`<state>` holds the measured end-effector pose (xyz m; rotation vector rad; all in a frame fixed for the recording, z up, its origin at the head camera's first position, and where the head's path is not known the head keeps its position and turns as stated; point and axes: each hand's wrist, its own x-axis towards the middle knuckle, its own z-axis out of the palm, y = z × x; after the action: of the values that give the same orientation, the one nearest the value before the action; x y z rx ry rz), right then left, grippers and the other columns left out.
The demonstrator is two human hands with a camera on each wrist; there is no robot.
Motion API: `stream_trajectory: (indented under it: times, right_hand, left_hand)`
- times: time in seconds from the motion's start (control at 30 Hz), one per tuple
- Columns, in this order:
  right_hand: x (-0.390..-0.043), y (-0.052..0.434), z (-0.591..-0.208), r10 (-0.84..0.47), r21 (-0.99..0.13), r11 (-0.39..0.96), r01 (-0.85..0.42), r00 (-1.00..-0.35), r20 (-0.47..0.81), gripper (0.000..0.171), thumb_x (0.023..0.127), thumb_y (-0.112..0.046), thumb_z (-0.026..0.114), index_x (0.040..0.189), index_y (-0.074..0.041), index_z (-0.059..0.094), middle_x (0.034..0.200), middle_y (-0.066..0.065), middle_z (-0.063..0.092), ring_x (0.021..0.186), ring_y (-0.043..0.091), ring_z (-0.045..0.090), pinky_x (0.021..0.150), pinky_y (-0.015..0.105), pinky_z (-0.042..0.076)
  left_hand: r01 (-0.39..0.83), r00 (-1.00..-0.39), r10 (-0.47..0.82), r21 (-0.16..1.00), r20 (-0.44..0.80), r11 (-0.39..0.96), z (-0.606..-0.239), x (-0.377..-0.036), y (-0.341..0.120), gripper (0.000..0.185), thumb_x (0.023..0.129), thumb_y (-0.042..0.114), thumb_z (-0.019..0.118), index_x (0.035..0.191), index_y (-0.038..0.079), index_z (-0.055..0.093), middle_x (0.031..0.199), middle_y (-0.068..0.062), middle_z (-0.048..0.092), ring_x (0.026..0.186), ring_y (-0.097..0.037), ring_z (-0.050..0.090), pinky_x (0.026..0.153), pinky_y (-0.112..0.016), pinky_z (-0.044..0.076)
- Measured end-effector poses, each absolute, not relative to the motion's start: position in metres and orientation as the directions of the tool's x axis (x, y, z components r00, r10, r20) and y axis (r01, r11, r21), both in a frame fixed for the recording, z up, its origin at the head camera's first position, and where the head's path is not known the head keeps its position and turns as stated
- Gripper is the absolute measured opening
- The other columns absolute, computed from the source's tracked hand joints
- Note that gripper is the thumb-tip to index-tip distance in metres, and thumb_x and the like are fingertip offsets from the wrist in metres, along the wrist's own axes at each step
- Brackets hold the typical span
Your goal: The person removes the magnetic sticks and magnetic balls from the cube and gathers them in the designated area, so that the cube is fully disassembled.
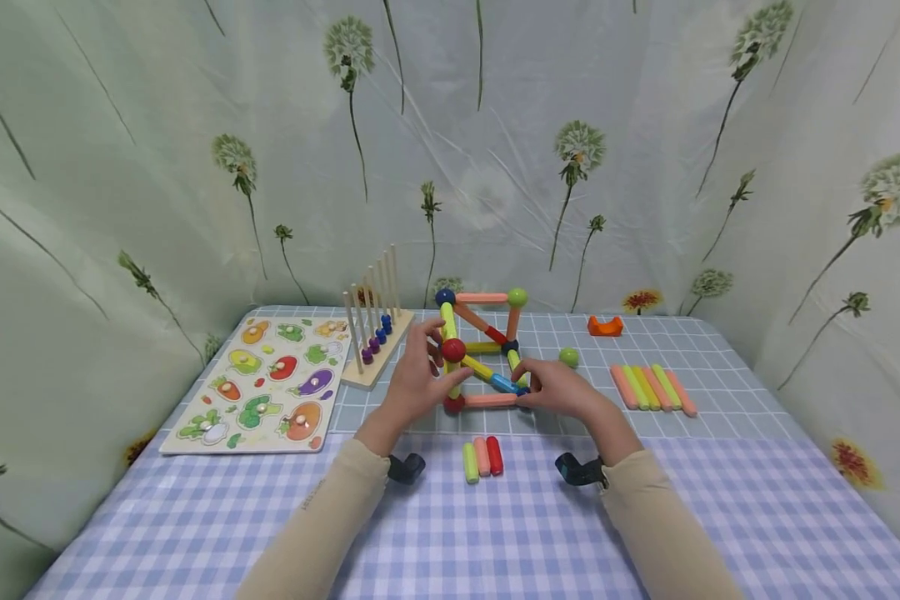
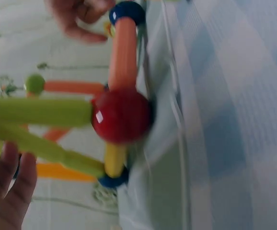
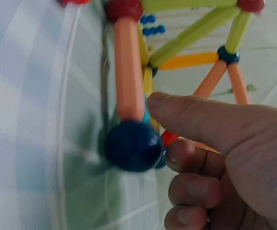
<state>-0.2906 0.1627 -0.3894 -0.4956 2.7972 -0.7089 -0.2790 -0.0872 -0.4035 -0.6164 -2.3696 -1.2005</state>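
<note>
Head view | left hand (image 1: 412,379) grip holds rod frame (image 1: 483,350) near red ball (image 1: 453,350) | right hand (image 1: 562,387) grip pinches blue-ball corner (image 3: 132,145) | brace both corners, press joints gently, keep base flat on table (image 1: 450,517).

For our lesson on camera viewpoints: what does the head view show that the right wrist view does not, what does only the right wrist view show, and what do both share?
Only the head view shows the vegetable puzzle board, the wooden bead rack, the row of loose sticks, the three sticks near the sleeves, the left hand and the checked tablecloth as a whole.

Only the right wrist view shows, close up, the right hand with its thumb beside the dark blue ball.

Both show the rod-and-ball frame and the right hand at its corner.
</note>
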Motion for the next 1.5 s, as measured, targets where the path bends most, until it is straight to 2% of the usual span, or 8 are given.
stream_trajectory:
  times: [0.2, 0.4, 0.87, 1.17, 1.27, 1.37, 1.43, 1.5]
  right_hand:
    - [-0.293, 0.173, -0.399, -0.335, -0.505, 0.834, -0.222, -0.931, -0.145, 0.031, 0.088, -0.020, 0.076, 0.115, -0.015, 0.063, 0.079, 0.004, 0.055, 0.071, 0.018, 0.051, 0.063, 0.027, 0.043]
    - [-0.295, 0.175, -0.402, -0.347, -0.522, 0.821, -0.233, -0.929, -0.131, 0.029, 0.089, -0.021, 0.075, 0.115, -0.015, 0.063, 0.079, 0.005, 0.055, 0.071, 0.018, 0.051, 0.064, 0.027, 0.043]
    - [-0.301, 0.167, -0.421, -0.190, -0.508, 0.841, -0.185, -0.981, 0.042, 0.037, 0.095, -0.019, 0.067, 0.131, -0.013, 0.058, 0.083, 0.006, 0.058, 0.068, 0.018, 0.050, 0.058, 0.027, 0.040]
    - [-0.302, 0.166, -0.423, -0.165, -0.564, 0.812, -0.151, -0.986, 0.027, 0.067, 0.093, -0.022, 0.069, 0.151, -0.009, 0.038, 0.119, 0.014, 0.057, 0.101, 0.026, 0.053, 0.087, 0.041, 0.052]
    - [-0.300, 0.165, -0.424, -0.165, -0.563, 0.813, -0.149, -0.986, 0.023, 0.070, 0.093, -0.024, 0.069, 0.152, -0.008, 0.035, 0.123, 0.014, 0.056, 0.105, 0.028, 0.053, 0.094, 0.045, 0.052]
    - [-0.297, 0.164, -0.425, -0.184, -0.559, 0.813, -0.163, -0.983, 0.019, 0.071, 0.092, -0.025, 0.071, 0.152, -0.007, 0.036, 0.121, 0.013, 0.056, 0.103, 0.026, 0.053, 0.093, 0.044, 0.051]
    - [-0.295, 0.162, -0.424, -0.217, -0.558, 0.809, -0.186, -0.976, 0.010, 0.071, 0.091, -0.026, 0.072, 0.151, -0.008, 0.038, 0.119, 0.012, 0.057, 0.100, 0.025, 0.054, 0.090, 0.041, 0.052]
    - [-0.293, 0.159, -0.424, -0.265, -0.556, 0.802, -0.218, -0.964, -0.003, 0.072, 0.090, -0.028, 0.073, 0.150, -0.008, 0.039, 0.118, 0.010, 0.057, 0.098, 0.023, 0.054, 0.087, 0.039, 0.052]
  left_hand:
    - [0.352, -0.929, 0.297, 0.769, 0.220, 0.533, -0.413, -0.290, -0.106, 0.070, 0.079, 0.036, 0.085, 0.128, 0.018, 0.037, 0.113, -0.007, 0.055, 0.092, -0.019, 0.056, 0.073, -0.028, 0.051]
    - [0.278, -0.906, 0.421, 0.709, -0.030, 0.648, -0.420, -0.297, -0.115, 0.033, 0.085, 0.037, 0.079, 0.110, 0.023, 0.064, 0.100, 0.002, 0.064, 0.092, -0.017, 0.058, 0.081, -0.030, 0.052]
    - [0.318, -0.885, 0.465, 0.692, -0.028, 0.648, -0.426, -0.296, -0.105, 0.030, 0.094, 0.026, 0.070, 0.123, 0.019, 0.070, 0.109, 0.003, 0.071, 0.099, -0.014, 0.062, 0.092, -0.035, 0.055]
    - [0.408, -0.838, 0.546, 0.646, -0.016, 0.645, -0.422, -0.289, -0.088, 0.032, 0.098, 0.026, 0.064, 0.128, 0.017, 0.068, 0.106, 0.005, 0.070, 0.090, -0.013, 0.059, 0.084, -0.029, 0.052]
    - [0.333, -0.899, 0.438, 0.632, -0.012, 0.700, -0.420, -0.289, -0.092, 0.022, 0.097, 0.019, 0.059, 0.113, 0.017, 0.073, 0.101, 0.004, 0.069, 0.083, -0.015, 0.057, 0.073, -0.028, 0.049]
    - [0.181, -0.979, 0.199, 0.628, 0.043, 0.757, -0.420, -0.293, -0.099, 0.018, 0.092, 0.012, 0.055, 0.099, 0.015, 0.071, 0.096, 0.000, 0.067, 0.078, -0.017, 0.055, 0.066, -0.029, 0.045]
    - [0.116, -0.993, 0.064, 0.635, 0.103, 0.764, -0.422, -0.295, -0.104, 0.018, 0.089, 0.010, 0.055, 0.103, 0.011, 0.067, 0.098, -0.005, 0.064, 0.081, -0.021, 0.057, 0.068, -0.033, 0.047]
    - [0.118, -0.987, 0.018, 0.639, 0.160, 0.760, -0.425, -0.298, -0.108, 0.033, 0.087, 0.008, 0.057, 0.119, 0.006, 0.062, 0.110, -0.012, 0.064, 0.096, -0.026, 0.060, 0.081, -0.039, 0.051]
